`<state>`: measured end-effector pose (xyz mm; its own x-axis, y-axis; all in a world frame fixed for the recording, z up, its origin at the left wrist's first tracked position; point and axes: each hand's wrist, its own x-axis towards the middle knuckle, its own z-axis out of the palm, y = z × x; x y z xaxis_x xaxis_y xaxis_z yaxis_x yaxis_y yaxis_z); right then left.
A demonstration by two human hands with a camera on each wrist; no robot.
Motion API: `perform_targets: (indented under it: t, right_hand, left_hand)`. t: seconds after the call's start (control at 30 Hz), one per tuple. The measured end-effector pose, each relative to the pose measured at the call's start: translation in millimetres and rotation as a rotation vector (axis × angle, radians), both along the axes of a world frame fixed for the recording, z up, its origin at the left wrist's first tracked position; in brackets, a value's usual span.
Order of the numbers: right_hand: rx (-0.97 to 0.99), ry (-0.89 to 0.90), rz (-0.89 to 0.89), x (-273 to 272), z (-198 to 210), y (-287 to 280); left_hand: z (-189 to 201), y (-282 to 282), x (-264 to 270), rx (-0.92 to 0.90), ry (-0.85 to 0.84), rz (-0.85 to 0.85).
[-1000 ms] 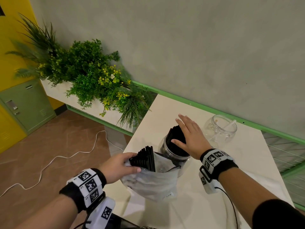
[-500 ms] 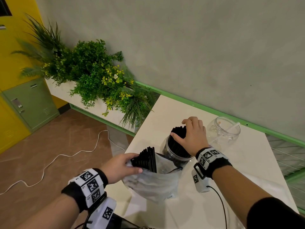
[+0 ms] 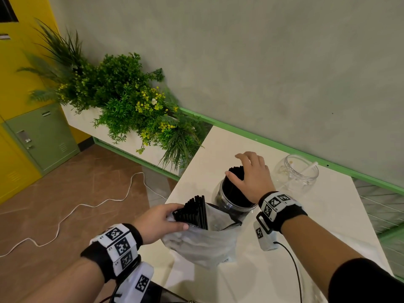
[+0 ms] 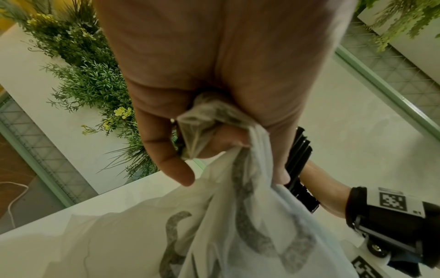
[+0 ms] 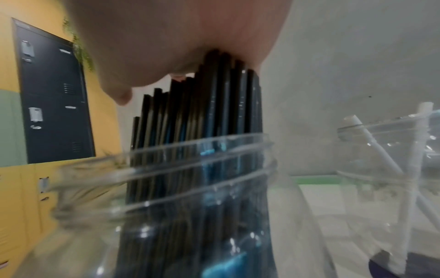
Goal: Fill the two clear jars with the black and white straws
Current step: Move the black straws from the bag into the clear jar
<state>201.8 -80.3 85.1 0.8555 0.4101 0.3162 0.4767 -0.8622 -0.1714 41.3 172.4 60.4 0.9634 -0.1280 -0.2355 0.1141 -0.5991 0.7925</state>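
A clear jar [image 3: 232, 207] packed with upright black straws [image 3: 235, 172] stands mid-table. My right hand [image 3: 251, 176] sits on top of that bundle, thumb on its near-left side and fingers curled over the far side; the right wrist view shows my palm [image 5: 166, 47] on the straw tops [image 5: 202, 112]. Behind it to the right stands a second clear jar [image 3: 297, 174] holding a couple of white straws [image 5: 371, 143]. My left hand [image 3: 159, 221] grips the bunched rim of a translucent plastic bag [image 3: 203, 243], from which more black straws [image 3: 195, 209] stick out.
Both jars and the bag stand on a white table [image 3: 328, 226] against a grey wall with a green rail [image 3: 262, 138]. A planter of green plants [image 3: 131, 101] lies beyond the table's left edge. On the floor below are a white cable [image 3: 65, 217] and a green locker [image 3: 43, 136].
My right hand went from lying flat on the straw tops to curling its fingers around them. The left hand and the bag have stayed put.
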Motion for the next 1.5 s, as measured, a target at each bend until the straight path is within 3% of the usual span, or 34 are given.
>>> perform_targets:
  t: [0.17,0.33,0.47,0.6,0.73,0.87,1.13,1.5]
  right_hand:
    - [-0.293,0.048,0.114,3,-4,9]
    - [0.177,0.017,-0.024,8,-7,13]
    - [-0.06,0.12,-0.126,11,-7,18]
    - [-0.065,0.148,-0.097,3,3,18]
    - [0.27,0.094,0.187,-46,20,25]
    - [0.619,0.46,0.293,-103,-2,34]
    - [0.635,0.683,0.182,-119,-46,37]
    - [0.882,0.547,0.101,-124,-45,60]
  left_hand:
    - [3,-3,1,-0.003,-0.004,-0.005]
    - [3,-3,3,0.001,0.007,-0.007]
    - [0,-1,4,-0.008,0.01,-0.011]
    - [0,-3,5,-0.027,-0.001,-0.019]
    - [-5,0,5,-0.019,-0.014,0.009]
    - [-6,1,4,-0.024,-0.045,0.02]
    - [-7,-5,1,-0.051,-0.058,0.014]
    - [-15,-20,-2,-0.18,-0.05,-0.028]
